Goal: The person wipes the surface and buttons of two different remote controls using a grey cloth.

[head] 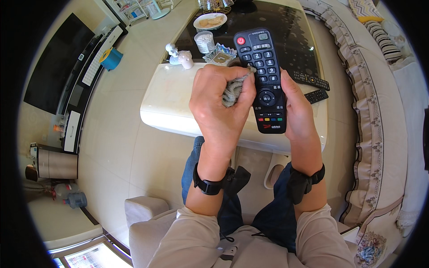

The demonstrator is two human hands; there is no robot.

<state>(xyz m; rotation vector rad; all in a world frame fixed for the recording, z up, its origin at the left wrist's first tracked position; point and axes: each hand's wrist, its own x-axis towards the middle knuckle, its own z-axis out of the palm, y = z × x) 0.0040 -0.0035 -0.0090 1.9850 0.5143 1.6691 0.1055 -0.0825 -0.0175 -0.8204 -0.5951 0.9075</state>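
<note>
My right hand grips a black remote control along its right edge, its button face turned up towards me. Bunched in my left hand is a grey cloth. A twisted tip of that cloth, pinched between thumb and forefinger, meets the left side of the number keys. Both hands are raised over the near end of a coffee table with a pale edge and dark glossy top. Two more remotes lie to the right, a longer one and a shorter one.
On the table stand a white figurine, a clear tub, a glass ashtray and a plate of food. A ruffled sofa runs along the right. Leftward are a blue stool-like drum and a television.
</note>
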